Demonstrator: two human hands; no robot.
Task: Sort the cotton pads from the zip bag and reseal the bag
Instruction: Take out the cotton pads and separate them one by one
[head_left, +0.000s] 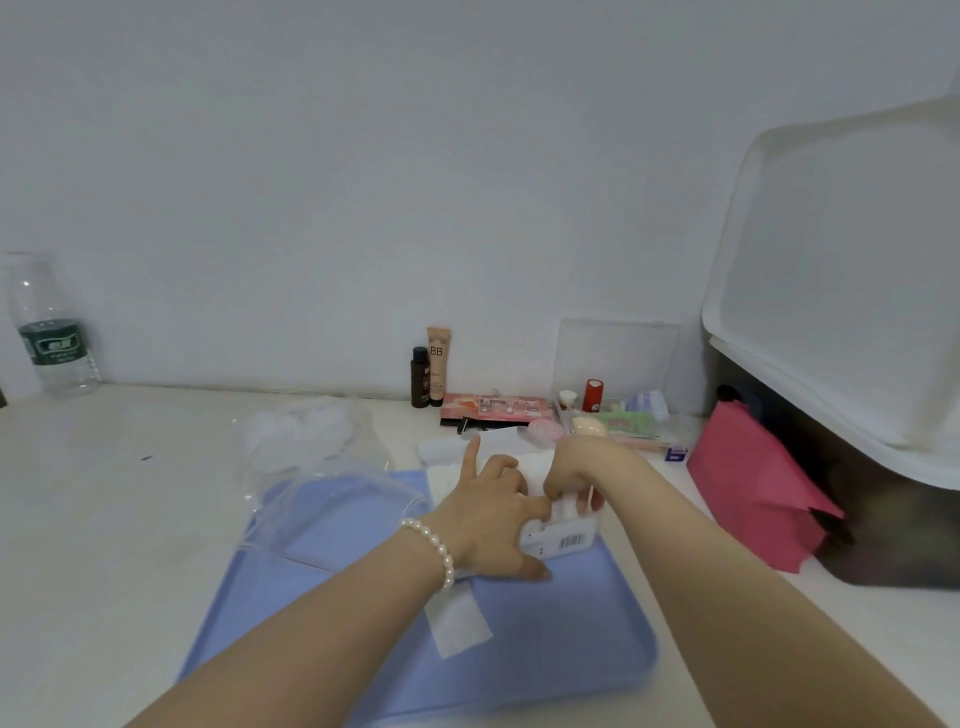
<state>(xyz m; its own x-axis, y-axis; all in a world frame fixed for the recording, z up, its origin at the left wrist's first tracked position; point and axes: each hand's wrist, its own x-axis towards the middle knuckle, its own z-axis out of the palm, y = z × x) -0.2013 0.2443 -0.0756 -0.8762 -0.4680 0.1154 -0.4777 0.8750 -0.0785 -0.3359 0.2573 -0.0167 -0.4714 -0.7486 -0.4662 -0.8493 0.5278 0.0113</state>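
both hands work over the pale blue plastic tray (519, 649) on the counter: left hand (493, 525) grips a small white barcoded packet (563, 538), right hand (574, 475) pinches white cotton pads (569, 506) (clear zip bag (332, 499) lies left).

A plain white wall (363, 156) rises behind a pale cream table (104, 519) and meets it in a straight seam. The light is soft and even. At the right stands a dark storage box (883, 519), its white lid (841, 270) tilted up against the wall.
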